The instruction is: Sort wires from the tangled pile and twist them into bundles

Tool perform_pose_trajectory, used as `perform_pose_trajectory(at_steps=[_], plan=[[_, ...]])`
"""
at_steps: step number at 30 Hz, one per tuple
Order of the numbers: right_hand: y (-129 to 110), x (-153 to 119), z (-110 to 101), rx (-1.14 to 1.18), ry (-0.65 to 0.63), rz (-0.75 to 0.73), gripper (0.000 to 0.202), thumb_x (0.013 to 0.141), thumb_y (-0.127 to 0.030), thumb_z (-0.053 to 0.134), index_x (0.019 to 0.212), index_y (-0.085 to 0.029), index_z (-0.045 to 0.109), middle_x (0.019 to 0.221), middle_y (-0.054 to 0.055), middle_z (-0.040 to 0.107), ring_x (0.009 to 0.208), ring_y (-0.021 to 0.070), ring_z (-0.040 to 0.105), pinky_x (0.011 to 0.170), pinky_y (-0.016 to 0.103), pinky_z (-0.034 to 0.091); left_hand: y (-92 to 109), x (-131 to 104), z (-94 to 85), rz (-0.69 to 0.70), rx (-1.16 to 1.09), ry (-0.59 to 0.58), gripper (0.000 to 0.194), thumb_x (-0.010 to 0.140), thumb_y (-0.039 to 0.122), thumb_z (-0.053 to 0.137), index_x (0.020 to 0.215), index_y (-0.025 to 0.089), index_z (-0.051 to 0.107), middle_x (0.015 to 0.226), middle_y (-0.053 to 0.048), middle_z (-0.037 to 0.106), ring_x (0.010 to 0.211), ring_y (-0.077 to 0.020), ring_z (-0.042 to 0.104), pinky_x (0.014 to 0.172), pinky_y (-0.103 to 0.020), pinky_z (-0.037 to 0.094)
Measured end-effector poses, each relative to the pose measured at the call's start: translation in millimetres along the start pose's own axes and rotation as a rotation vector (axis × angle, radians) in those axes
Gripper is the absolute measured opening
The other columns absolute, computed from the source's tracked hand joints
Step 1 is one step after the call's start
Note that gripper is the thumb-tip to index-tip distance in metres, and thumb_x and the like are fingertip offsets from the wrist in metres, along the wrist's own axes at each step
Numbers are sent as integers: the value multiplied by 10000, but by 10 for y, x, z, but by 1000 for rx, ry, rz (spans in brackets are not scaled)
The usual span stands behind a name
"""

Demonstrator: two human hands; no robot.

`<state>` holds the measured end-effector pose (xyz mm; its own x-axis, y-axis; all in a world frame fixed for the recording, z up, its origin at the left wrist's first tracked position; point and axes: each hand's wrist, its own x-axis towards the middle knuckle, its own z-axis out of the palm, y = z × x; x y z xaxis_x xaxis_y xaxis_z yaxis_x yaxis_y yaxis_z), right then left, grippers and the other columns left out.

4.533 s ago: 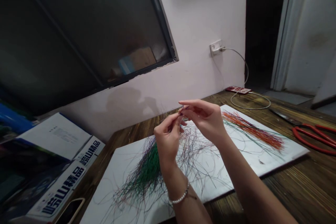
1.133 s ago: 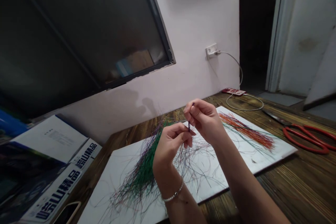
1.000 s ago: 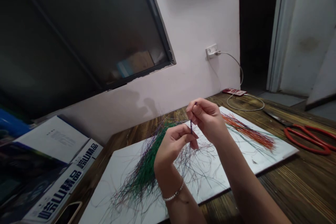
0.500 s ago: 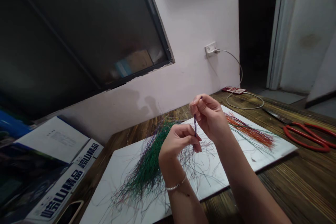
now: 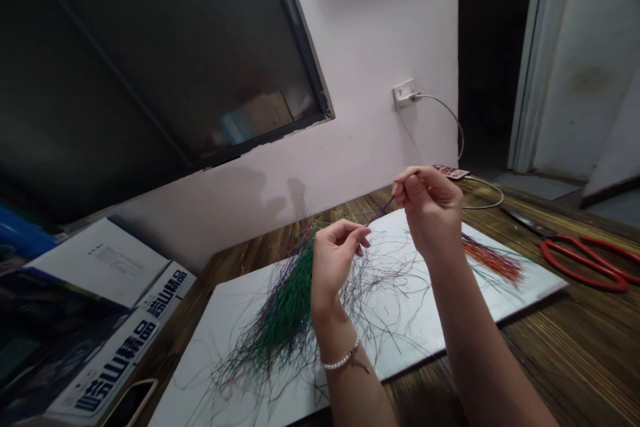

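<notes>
Between my hands stretches a thin purple strand [image 5: 382, 207], slanting up to the right. My left hand [image 5: 340, 250] is closed, pinching its lower end between thumb and fingertips. Higher and to the right, my right hand [image 5: 429, 203] pinches the other end. Both are raised above a white board [image 5: 200, 347]. Behind and left of my left hand lies a large bundle of green and purple strands [image 5: 287, 310]. Loose thin strands [image 5: 385, 287] are scattered under my hands. An orange and purple bundle [image 5: 493, 260] lies at the board's right, partly behind my right forearm.
Red-handled scissors [image 5: 583, 257] rest on the wooden table [image 5: 540, 340] right of the board. A phone [image 5: 450, 173] with a charging cable [image 5: 493, 197] lies at the back. Printed boxes [image 5: 117, 367] and another phone [image 5: 131, 403] are at the left. A wall [image 5: 345, 160] stands behind.
My hands have moved apart: the right one went right and slightly up, the left rose a little. The purple strand went from hanging nearly upright to stretching slantwise between them.
</notes>
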<state>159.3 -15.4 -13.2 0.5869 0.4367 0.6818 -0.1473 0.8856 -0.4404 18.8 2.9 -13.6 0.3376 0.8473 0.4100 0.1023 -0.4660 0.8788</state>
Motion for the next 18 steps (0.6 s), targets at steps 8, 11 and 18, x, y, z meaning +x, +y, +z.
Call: perform_pose_trajectory(at_steps=[8, 11, 18], plan=[[-8, -52, 96, -26, 4, -44, 114, 864, -237, 557, 773, -230, 626, 679, -14, 562, 575, 99, 494, 549, 251, 408, 17, 9, 73, 158, 96, 370, 186, 776, 326, 652, 707, 153, 651, 594, -1, 600, 489, -77, 463, 464, -199, 342], [-16, -50, 101, -26, 54, -49, 114, 867, -235, 552, 778, -230, 624, 678, -16, 550, 579, 96, 488, 554, 246, 406, -8, 19, 39, 130, 100, 274, 197, 770, 340, 658, 720, 150, 678, 590, -8, 611, 480, -80, 458, 466, -205, 357], [-12, 25, 0, 15, 120, -72, 108, 859, -209, 556, 771, -226, 616, 676, -13, 518, 573, 85, 466, 520, 228, 378, -30, -18, -103, 164, 151, 196, 183, 764, 330, 673, 724, 155, 703, 594, -24, 624, 529, -89, 509, 489, -204, 391]])
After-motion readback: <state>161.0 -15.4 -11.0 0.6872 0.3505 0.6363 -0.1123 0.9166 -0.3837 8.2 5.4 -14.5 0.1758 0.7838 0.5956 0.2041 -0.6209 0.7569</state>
